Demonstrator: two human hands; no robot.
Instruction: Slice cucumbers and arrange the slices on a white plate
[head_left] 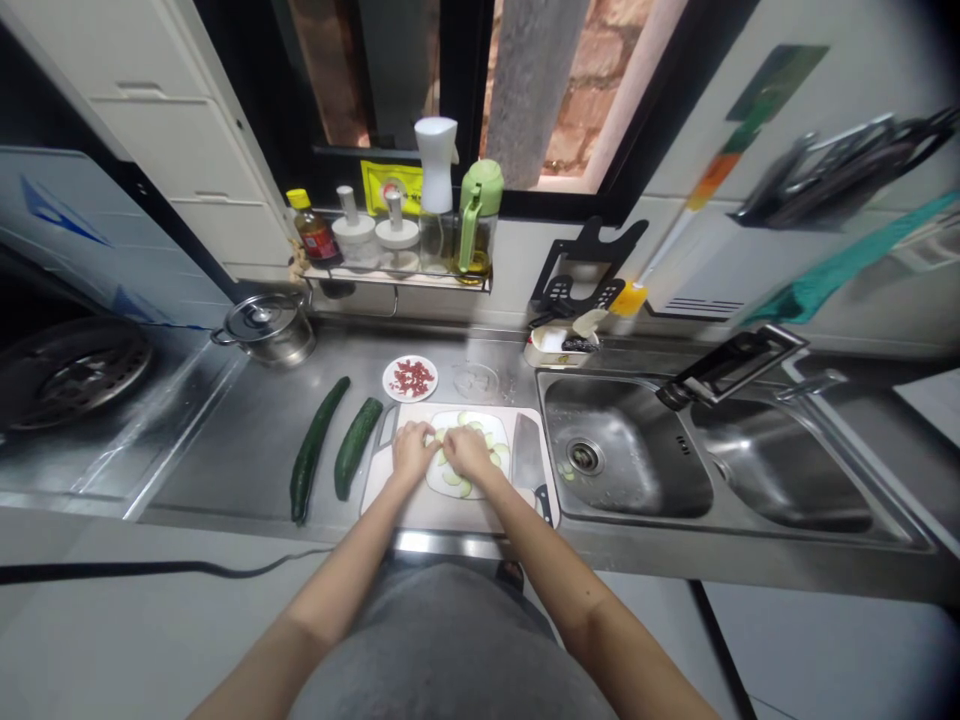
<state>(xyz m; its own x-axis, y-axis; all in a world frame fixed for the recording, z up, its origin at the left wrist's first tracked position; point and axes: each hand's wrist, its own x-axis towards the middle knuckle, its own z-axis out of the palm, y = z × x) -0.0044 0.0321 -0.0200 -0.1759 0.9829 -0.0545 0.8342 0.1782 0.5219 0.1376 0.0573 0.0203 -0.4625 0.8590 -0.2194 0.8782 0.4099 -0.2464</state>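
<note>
A white plate [450,482] with pale green cucumber slices [459,487] rests on a light cutting board [409,515]. Over its left edge is my left hand [412,448], its fingers closed in a pinch. My right hand [466,452] is above the plate's middle, fingers curled together. The fingertips of both hands nearly meet at some slices; what they pinch is too small to make out. A knife [529,460] lies on the board's right side. Two dark green cucumbers, a long one [316,450] and a shorter one [356,448], lie left of the board.
Behind the board sits a small plate of chopped red pieces [411,379]. A lidded pot [270,328] stands at the back left, near a stove [75,375]. A double sink [630,450] is on the right. Bottles fill a wall shelf [405,277].
</note>
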